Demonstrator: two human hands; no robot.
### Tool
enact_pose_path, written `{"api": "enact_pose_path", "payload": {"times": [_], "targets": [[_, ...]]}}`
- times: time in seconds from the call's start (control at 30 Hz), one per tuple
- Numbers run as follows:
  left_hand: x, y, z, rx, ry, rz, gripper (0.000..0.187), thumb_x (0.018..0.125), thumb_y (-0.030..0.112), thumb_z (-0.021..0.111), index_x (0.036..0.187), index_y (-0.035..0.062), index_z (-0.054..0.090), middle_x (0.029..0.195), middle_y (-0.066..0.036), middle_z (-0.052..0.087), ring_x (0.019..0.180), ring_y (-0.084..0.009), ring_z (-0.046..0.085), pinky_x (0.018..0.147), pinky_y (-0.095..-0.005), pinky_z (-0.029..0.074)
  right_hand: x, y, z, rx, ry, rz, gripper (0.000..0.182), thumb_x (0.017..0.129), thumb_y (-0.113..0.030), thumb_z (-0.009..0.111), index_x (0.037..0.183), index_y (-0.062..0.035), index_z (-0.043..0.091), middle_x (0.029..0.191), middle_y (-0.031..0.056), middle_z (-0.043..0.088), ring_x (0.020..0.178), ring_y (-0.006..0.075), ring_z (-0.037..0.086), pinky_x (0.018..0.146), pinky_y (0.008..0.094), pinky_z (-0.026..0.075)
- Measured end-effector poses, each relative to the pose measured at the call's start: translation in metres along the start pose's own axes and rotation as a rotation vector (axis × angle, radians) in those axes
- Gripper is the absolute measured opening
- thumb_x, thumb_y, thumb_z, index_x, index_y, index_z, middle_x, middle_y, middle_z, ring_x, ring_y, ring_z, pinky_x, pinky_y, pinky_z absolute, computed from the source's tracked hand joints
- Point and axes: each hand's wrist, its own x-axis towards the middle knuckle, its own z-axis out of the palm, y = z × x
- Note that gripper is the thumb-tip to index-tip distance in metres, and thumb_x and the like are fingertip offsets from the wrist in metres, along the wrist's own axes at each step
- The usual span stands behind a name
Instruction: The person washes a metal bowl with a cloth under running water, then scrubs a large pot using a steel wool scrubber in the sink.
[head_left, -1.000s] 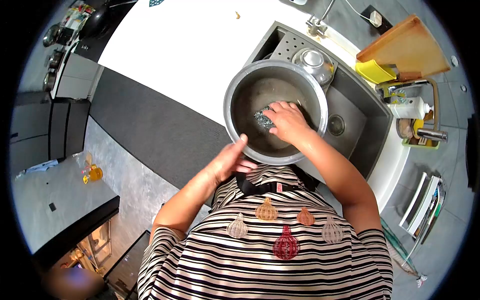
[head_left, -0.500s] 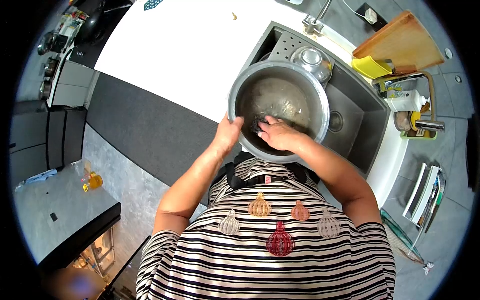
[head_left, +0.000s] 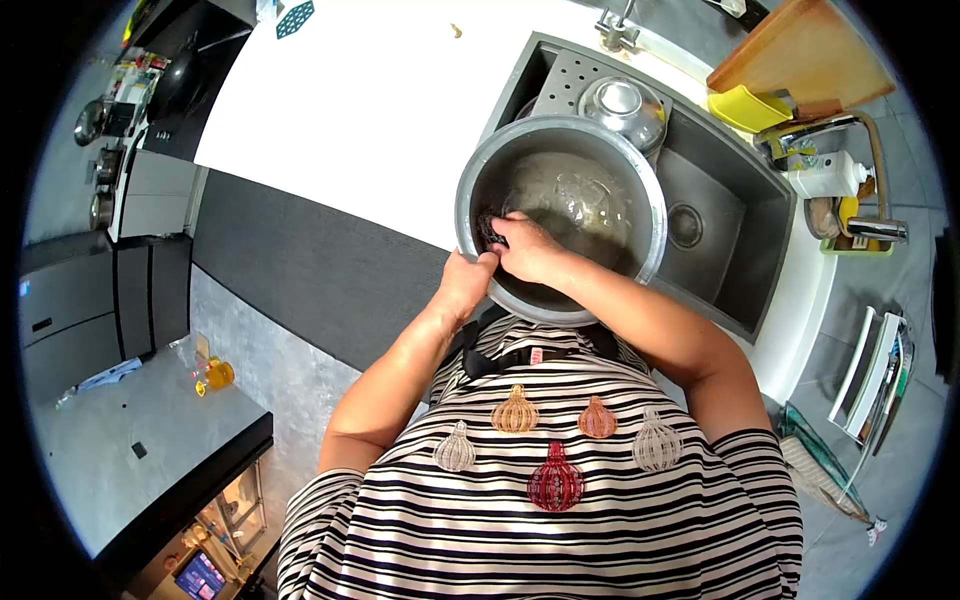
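Note:
A large grey metal basin (head_left: 650, 185), wet and with a little cloudy water inside, is tilted toward me at the front of the sink. My left hand (head_left: 467, 280) is closed on its near-left rim, the thumb over the edge. Inside the basin my right hand (head_left: 528, 250) holds a dark, wiry scouring pad (head_left: 490, 230) against the left inner wall. The fingers of that hand are curled round the pad and hide part of it. My two hands are close together, with the rim between them.
Behind the basin, an upturned shiny bowl (head_left: 625, 108) stands by a perforated tray (head_left: 570, 82) in the dark sink (head_left: 735, 190). A yellow container (head_left: 748, 108), a wooden cutting board (head_left: 800, 60), a white bottle (head_left: 830, 177) and a faucet (head_left: 880, 228) line the right side.
My right hand has moved left and slightly up with the scouring pad, from the basin's bottom to its left wall. My left hand still grips the rim. The view has shifted slightly.

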Motion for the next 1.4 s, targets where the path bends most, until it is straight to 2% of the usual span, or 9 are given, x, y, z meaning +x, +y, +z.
{"api": "enact_pose_path", "payload": {"times": [0.23, 0.37, 0.5, 0.63, 0.77, 0.83, 1.03, 1.23, 1.4], "targets": [[0.003, 0.003, -0.005, 0.113, -0.012, -0.120, 0.026, 0.078, 0.011, 0.052, 0.098, -0.0041, 0.058, 0.080, -0.004, 0.058, 0.068, -0.0131, 0.051, 0.061, -0.0276, 0.043, 0.045, 0.010, -0.006, 0.380, 0.777, 0.091, 0.025, 0.076, -0.018, 0.060, 0.093, -0.0001, 0.058, 0.096, 0.0241, 0.056, 0.091, 0.0399, 0.054, 0.082, 0.0446, 0.044], [0.006, -0.002, -0.005, 0.094, -0.029, -0.057, 0.027, 0.078, 0.011, 0.052, 0.099, -0.0038, 0.057, 0.081, -0.004, 0.058, 0.068, -0.0132, 0.051, 0.060, -0.0280, 0.043, 0.018, -0.001, 0.006, 0.178, 0.320, 0.071, 0.029, 0.076, -0.018, 0.059, 0.101, -0.0023, 0.057, 0.100, 0.0229, 0.055, 0.097, 0.0389, 0.052, 0.086, 0.0442, 0.042], [0.007, -0.004, -0.006, 0.111, -0.023, -0.092, 0.028, 0.078, 0.012, 0.051, 0.100, -0.0036, 0.057, 0.081, -0.005, 0.058, 0.065, -0.0138, 0.051, 0.056, -0.0278, 0.043, 0.029, 0.008, 0.013, 0.263, 0.391, 0.089, 0.022, 0.076, -0.017, 0.059, 0.092, -0.0023, 0.059, 0.093, 0.0238, 0.058, 0.091, 0.0399, 0.056, 0.081, 0.0454, 0.045], [0.000, 0.012, -0.002, 0.099, 0.009, -0.104, 0.026, 0.078, 0.012, 0.051, 0.098, -0.0035, 0.057, 0.076, -0.004, 0.056, 0.061, -0.0132, 0.049, 0.052, -0.0284, 0.041, 0.047, 0.013, 0.000, 0.308, 0.879, 0.108, 0.023, 0.077, -0.016, 0.059, 0.094, -0.0007, 0.059, 0.098, 0.0235, 0.057, 0.090, 0.0401, 0.055, 0.080, 0.0446, 0.044], [0.013, -0.011, -0.007, 0.151, -0.045, -0.073, 0.028, 0.078, 0.012, 0.050, 0.100, -0.0039, 0.055, 0.076, -0.005, 0.056, 0.061, -0.0132, 0.051, 0.051, -0.0280, 0.042, 0.018, -0.002, 0.012, 0.083, 0.382, 0.081, 0.030, 0.078, -0.015, 0.056, 0.106, -0.0032, 0.057, 0.101, 0.0202, 0.058, 0.098, 0.0380, 0.055, 0.086, 0.0406, 0.044], [0.008, -0.002, -0.005, 0.111, -0.043, -0.085, 0.028, 0.078, 0.011, 0.049, 0.102, -0.0040, 0.055, 0.076, -0.005, 0.056, 0.061, -0.0133, 0.051, 0.051, -0.0279, 0.042, 0.019, 0.001, 0.016, -0.011, 0.433, 0.031, 0.026, 0.077, -0.016, 0.058, 0.100, -0.0040, 0.060, 0.097, 0.0220, 0.058, 0.094, 0.0386, 0.056, 0.084, 0.0431, 0.045], [0.003, 0.007, -0.006, 0.047, -0.050, -0.115, 0.035, 0.078, 0.013, 0.049, 0.108, -0.0044, 0.052, 0.085, -0.009, 0.059, 0.071, -0.0164, 0.054, 0.061, -0.0290, 0.045, 0.052, 0.028, -0.011, 0.874, 0.882, 0.303, 0.040, 0.081, -0.017, 0.062, 0.114, 0.0042, 0.054, 0.109, 0.0198, 0.060, 0.100, 0.0289, 0.059, 0.090, 0.0353, 0.042], [0.004, 0.008, -0.006, 0.091, -0.065, -0.106, 0.032, 0.079, 0.013, 0.049, 0.105, -0.0053, 0.053, 0.080, -0.006, 0.057, 0.065, -0.0150, 0.052, 0.056, -0.0291, 0.045, 0.035, 0.011, 0.008, 0.163, 0.563, 0.147, 0.047, 0.075, -0.023, 0.068, 0.115, -0.0005, 0.057, 0.109, 0.0197, 0.060, 0.104, 0.0282, 0.057, 0.092, 0.0326, 0.041], [0.007, 0.004, -0.007, 0.121, -0.070, -0.057, 0.033, 0.078, 0.013, 0.050, 0.105, -0.0057, 0.052, 0.081, -0.007, 0.057, 0.065, -0.0151, 0.052, 0.057, -0.0293, 0.045, 0.066, 0.041, 0.005, 0.769, 0.888, 0.295, 0.039, 0.077, -0.018, 0.066, 0.110, 0.0011, 0.058, 0.106, 0.0190, 0.062, 0.099, 0.0287, 0.059, 0.090, 0.0345, 0.043]]}}
